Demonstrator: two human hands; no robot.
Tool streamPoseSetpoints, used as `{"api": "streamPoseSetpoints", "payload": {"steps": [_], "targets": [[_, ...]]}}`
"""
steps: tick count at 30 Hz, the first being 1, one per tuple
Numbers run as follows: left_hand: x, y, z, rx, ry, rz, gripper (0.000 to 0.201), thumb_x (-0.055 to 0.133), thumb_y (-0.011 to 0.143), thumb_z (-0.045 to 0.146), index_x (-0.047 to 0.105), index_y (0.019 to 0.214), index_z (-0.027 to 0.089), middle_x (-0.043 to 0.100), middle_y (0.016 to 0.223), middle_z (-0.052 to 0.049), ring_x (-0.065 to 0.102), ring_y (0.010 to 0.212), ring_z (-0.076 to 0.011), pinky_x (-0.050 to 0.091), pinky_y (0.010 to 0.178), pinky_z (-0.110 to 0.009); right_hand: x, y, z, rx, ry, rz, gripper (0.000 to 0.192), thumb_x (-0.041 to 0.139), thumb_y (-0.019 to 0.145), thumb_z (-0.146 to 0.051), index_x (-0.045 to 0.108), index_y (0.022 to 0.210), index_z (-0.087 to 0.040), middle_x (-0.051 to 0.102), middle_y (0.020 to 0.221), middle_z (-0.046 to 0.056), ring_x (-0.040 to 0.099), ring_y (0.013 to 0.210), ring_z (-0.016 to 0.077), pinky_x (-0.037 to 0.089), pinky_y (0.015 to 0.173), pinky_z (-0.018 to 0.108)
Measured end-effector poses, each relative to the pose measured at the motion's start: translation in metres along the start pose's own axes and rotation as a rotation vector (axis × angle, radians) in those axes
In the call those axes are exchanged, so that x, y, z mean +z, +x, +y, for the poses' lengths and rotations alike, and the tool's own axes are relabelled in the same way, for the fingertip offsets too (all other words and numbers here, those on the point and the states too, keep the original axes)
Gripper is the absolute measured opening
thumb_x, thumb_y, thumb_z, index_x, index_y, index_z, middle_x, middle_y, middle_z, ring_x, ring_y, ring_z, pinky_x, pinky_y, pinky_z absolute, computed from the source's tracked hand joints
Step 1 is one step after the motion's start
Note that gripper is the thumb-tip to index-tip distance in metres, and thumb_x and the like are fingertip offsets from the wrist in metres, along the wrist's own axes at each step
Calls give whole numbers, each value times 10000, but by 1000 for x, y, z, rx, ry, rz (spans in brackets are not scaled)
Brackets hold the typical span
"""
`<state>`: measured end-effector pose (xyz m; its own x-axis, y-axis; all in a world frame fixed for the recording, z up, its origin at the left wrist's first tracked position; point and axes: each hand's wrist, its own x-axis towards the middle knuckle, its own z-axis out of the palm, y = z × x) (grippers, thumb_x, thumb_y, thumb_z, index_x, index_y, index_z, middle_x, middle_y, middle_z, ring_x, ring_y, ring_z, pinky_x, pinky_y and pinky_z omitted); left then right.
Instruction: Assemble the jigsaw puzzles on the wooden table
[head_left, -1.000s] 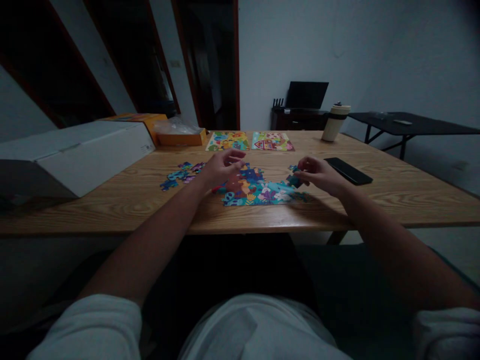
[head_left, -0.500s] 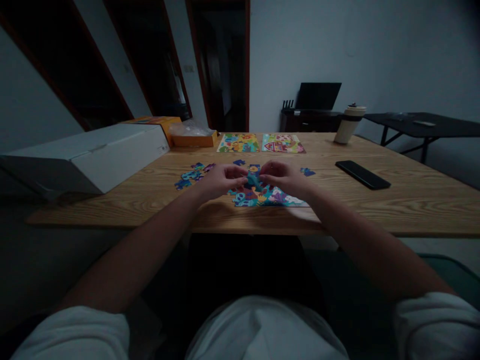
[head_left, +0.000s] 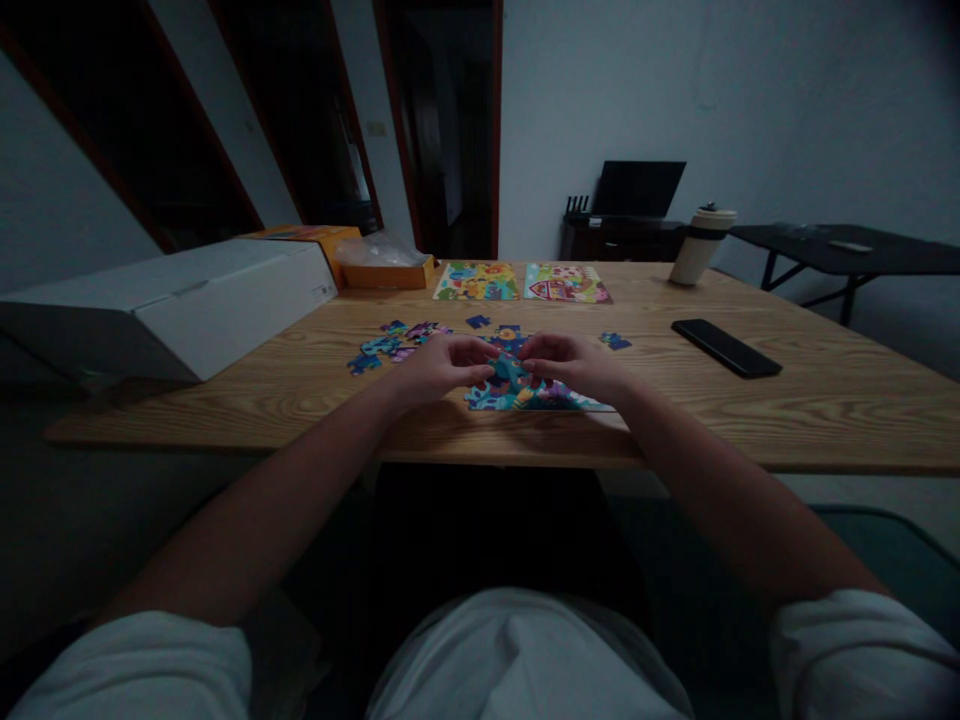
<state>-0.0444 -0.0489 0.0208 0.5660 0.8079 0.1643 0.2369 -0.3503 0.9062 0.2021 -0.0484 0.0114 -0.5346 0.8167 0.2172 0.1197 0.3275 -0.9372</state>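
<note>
A partly joined colourful jigsaw [head_left: 525, 398] lies near the front edge of the wooden table [head_left: 787, 400]. My left hand [head_left: 442, 362] and my right hand [head_left: 574, 362] meet above it, fingertips together on a teal puzzle piece [head_left: 510, 370] held just over the jigsaw. Loose pieces [head_left: 386, 345] lie scattered to the left of my left hand. Single pieces sit behind the hands [head_left: 477, 322] and to the right [head_left: 615, 342].
A long white box [head_left: 172, 305] lies at the left, an orange box [head_left: 330, 250] behind it. Two finished puzzles [head_left: 521, 282] lie at the table's far side. A tumbler [head_left: 701, 245] and a black phone [head_left: 725, 348] are on the right. A dark side table [head_left: 847, 250] stands beyond.
My right hand has come in from the right with a piece and met my left hand over the jigsaw. In the last half second both hands barely shifted.
</note>
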Motion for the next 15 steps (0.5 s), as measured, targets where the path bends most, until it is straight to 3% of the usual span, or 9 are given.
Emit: {"api": "streamPoseSetpoints", "payload": {"steps": [7,11,13,15], "targets": [[2,3,2,20,-12,17,347,770,764,297,693,1057,129,751,961,-90,716,845,-205,576,811,-362,-4,0,5,0,39,-46,266,770,756,-352,677,936,-179,675,835,16,604,721,125,487,635,255],[4,9,7,42,47,30,350,730,798,316,676,1093,135,747,966,-90,711,841,-198,572,782,-343,-10,0,1,2,17,-91,394,770,755,-305,665,1122,-208,688,847,20,601,726,134,488,641,262],[3,17,9,67,153,63,344,688,833,335,669,1118,142,740,994,-91,704,862,-197,564,778,-333,-25,0,-3,-6,-47,-8,465,737,782,-287,632,1232,-232,687,834,16,589,696,136,465,589,252],[-2,28,10,76,322,84,329,661,850,333,672,1122,150,732,1027,-91,691,899,-199,549,792,-324,-47,-1,-3,7,-146,162,487,690,813,-274,611,1293,-241,672,782,10,555,630,131,423,525,244]]}}
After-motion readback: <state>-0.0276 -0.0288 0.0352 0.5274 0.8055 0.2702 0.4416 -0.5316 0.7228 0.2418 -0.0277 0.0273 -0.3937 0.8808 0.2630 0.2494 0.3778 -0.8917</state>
